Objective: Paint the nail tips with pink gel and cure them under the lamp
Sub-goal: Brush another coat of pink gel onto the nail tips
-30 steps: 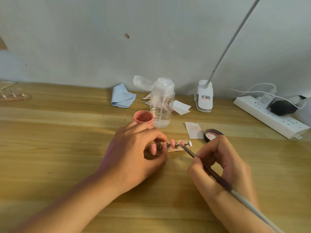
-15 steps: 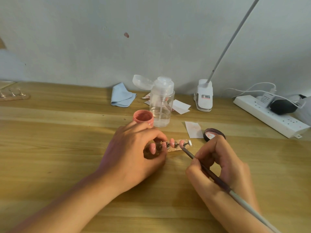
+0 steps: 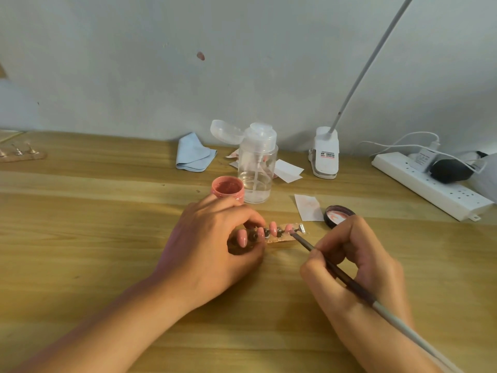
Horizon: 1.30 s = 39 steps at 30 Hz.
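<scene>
Left hand [image 3: 212, 246] fingers pinch the nail strip [image 3: 271, 234]; right hand [image 3: 357, 267] fingers grip brush [image 3: 336, 270], tip seemingly touching a nail.

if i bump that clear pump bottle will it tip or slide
The bottle would probably tip rather than slide: it is tall, narrow and nearly empty, with liquid only at its base. Its open flip lid hangs off one side, likely biasing a fall that way, towards the cloth.

Lamp base [image 3: 326, 154] label: print illegible

Blue cloth [image 3: 195, 154], power strip [image 3: 430, 185], pump bottle [image 3: 258, 168].
</scene>
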{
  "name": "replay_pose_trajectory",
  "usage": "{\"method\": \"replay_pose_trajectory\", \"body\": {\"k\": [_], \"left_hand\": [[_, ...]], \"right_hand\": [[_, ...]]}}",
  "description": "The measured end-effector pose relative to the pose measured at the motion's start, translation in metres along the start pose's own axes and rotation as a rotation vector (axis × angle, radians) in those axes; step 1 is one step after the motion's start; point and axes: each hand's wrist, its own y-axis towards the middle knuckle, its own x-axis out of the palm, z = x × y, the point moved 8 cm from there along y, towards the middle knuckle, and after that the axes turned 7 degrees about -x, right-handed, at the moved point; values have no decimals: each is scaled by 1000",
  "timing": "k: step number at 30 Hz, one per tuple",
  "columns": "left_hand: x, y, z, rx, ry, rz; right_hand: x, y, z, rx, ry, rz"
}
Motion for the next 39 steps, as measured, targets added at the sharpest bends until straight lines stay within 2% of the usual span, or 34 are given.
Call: {"method": "replay_pose_trajectory", "body": {"k": [6,11,26,30,34,39], "left_hand": [[1,0,-1,-4,1,-16],[-3,-1,0,-5,25,51],[-3,-1,3,30,72,71],[-3,-1,2,21,61,57],[2,2,-4,-23,-24,-34],[9,3,-19,-170,-317,-151]], "right_hand": [[-1,0,1,19,12,15],[-10,0,0,15,28,94],[-2,-1,3,13,28,34],[-9,-2,2,7,62,106],[-9,-1,4,36,214,143],[-14,2,1,42,331,184]]}}
